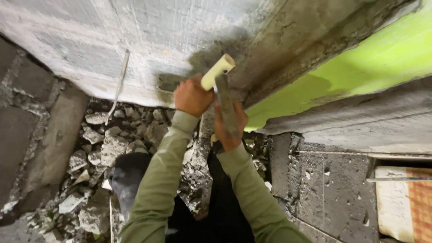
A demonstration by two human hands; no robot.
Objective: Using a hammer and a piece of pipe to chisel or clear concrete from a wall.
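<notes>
Two hands work close together against the wall (pixel 135 40). Left hand (pixel 192 96) is closed around the cream handle (pixel 217 71) of a tool. Right hand (pixel 229 123) is wrapped on a dark chisel (pixel 226 108), which points up to the wall base. I judge a missed strike could hit the right fingers, because both hands nearly touch. Rubble (pixel 112 144) lies loose below, so footing may slip. Room is narrow: wall ahead, green panel (pixel 360 67) at right.

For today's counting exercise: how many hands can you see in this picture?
2. The left hand grips the cream handle; the right hand lies beside it on the tool's blade. No others visible.
</notes>
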